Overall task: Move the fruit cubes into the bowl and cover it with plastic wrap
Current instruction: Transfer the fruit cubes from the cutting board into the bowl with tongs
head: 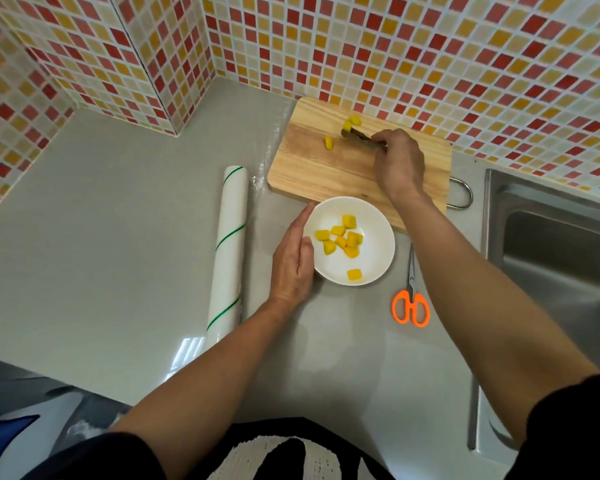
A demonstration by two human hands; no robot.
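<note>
A white bowl [371, 265] stands on the counter in front of a wooden cutting board [312, 168] and holds several yellow fruit cubes [342, 239]. Three more cubes [329, 142] lie at the board's far end. My right hand [400, 161] is over the board, shut on a dark metal utensil [359, 136] whose tip touches the far cubes. With its fingers flat, my left hand [293, 261] rests against the bowl's left rim. Left of the bowl lies a roll of plastic wrap [227, 247], white with green stripes.
Orange-handled scissors [411, 299] lie right of the bowl. A steel sink [561, 271] fills the right side. Tiled walls close in behind the board and at the left. A metal handle [463, 194] sticks out from the board's right edge.
</note>
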